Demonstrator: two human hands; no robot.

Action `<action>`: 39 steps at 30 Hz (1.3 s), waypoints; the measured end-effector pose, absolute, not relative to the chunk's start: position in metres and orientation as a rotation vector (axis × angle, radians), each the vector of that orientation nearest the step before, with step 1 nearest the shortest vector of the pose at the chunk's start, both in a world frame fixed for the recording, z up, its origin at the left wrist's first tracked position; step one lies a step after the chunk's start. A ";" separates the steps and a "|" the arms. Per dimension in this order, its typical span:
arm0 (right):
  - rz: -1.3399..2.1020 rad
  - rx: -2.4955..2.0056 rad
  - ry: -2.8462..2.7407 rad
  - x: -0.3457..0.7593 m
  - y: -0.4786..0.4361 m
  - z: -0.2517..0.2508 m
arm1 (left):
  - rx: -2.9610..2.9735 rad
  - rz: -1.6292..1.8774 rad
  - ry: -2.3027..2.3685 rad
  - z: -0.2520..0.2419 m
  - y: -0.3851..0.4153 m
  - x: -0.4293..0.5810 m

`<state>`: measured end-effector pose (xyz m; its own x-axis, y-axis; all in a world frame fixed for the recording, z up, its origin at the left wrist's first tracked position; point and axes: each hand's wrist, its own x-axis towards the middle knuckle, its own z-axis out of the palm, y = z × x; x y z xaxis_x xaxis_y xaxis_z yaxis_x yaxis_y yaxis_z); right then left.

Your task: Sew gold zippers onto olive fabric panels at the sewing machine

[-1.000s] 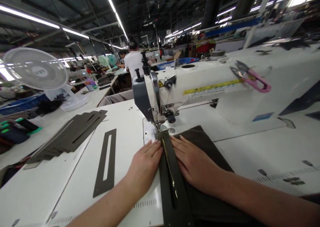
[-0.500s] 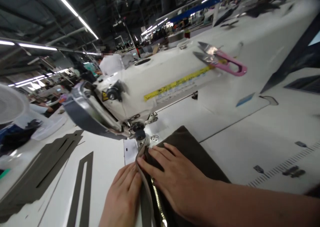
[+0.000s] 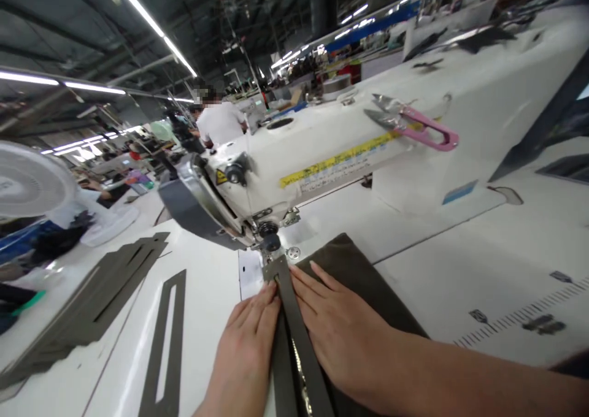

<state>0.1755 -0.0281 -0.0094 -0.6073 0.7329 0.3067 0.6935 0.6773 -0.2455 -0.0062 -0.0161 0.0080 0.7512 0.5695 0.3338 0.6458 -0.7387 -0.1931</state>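
Observation:
My left hand [image 3: 243, 349] lies flat on the white sewing table [image 3: 207, 270], its fingertips pressing the left edge of an olive slotted strip [image 3: 299, 337] with a metal zipper [image 3: 299, 374] along its slot. My right hand [image 3: 340, 325] presses on a dark olive fabric panel [image 3: 359, 270] beneath the strip, its fingertips at the strip's right edge. The strip's far end reaches the presser foot [image 3: 271, 251] of a white industrial sewing machine [image 3: 322, 165]. Both hands hide parts of the panel, and my arms cover the near side.
Pink-handled thread snips [image 3: 414, 122] lie on the machine arm. A stack of olive slotted strips [image 3: 96, 300] and a single strip [image 3: 165, 343] lie left. A white fan [image 3: 27, 184] stands beyond them, and a co-worker [image 3: 219, 122] sits past the machine.
The strip's raised, folded edge now lies flat, with its end back at the presser foot. My view has swung, tilting the machine across the frame. Both hands stay on the strip and panel.

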 end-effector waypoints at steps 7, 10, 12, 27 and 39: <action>0.049 -1.109 -2.544 0.172 -0.026 -0.011 | -2.626 -0.446 -1.056 0.008 -0.021 0.002; -0.010 -1.103 -2.530 0.171 -0.017 -0.013 | -2.616 -0.501 -1.100 0.010 -0.012 0.002; -0.053 -1.106 -2.514 0.170 -0.010 -0.014 | -2.621 -0.511 -1.120 0.009 -0.003 0.002; -0.314 -1.004 -2.618 0.172 0.006 -0.019 | -2.614 -0.641 -1.147 -0.016 0.015 -0.002; -0.389 -1.017 -2.574 0.169 0.005 -0.017 | -2.649 -0.563 -1.153 -0.012 0.014 0.000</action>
